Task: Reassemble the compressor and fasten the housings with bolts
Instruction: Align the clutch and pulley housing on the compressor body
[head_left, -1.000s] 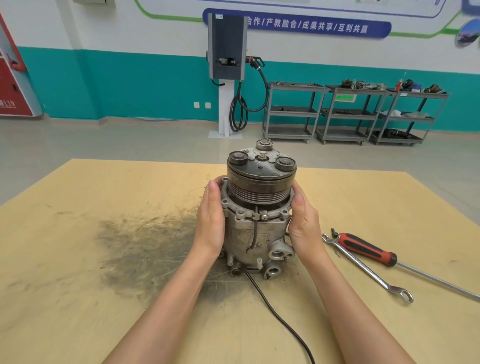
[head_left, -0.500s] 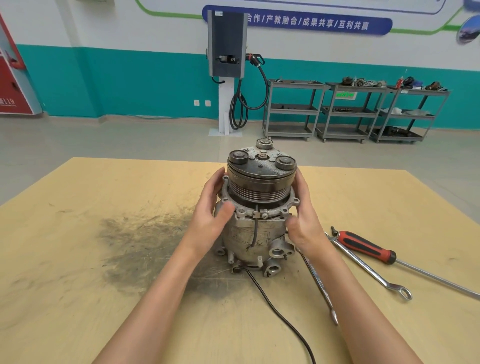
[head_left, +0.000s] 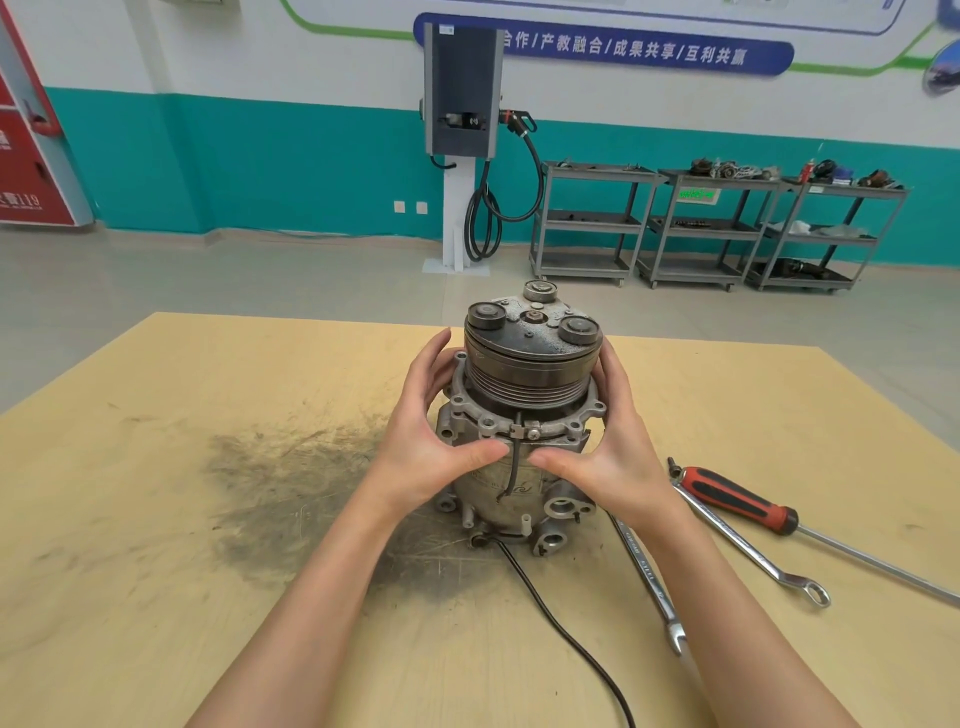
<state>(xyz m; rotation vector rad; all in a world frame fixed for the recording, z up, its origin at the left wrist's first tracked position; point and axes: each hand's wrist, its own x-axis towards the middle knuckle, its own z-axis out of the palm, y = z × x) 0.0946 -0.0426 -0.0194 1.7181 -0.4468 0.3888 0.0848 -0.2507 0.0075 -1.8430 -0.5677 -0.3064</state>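
A grey metal compressor (head_left: 524, 395) stands upright on the wooden table (head_left: 156, 467), its grooved pulley and clutch plate on top. My left hand (head_left: 431, 431) wraps the left side of the housing, thumb across the front just under the flange. My right hand (head_left: 608, 441) wraps the right side, thumb pointing in toward the left thumb. The two thumbs almost meet at a black wire that runs down the front. A black cable (head_left: 566, 639) leaves the base toward me.
To the right of the compressor lie a combination wrench (head_left: 649, 577), a second wrench (head_left: 753, 551) and a red-handled screwdriver (head_left: 737, 501). A dark grease stain (head_left: 291, 483) covers the table left of the compressor. Shelving carts stand far back across the floor.
Both hands have slid up from the lower body to the flange, and the thumbs have come round to the front. A wrench near my right forearm has come into view.
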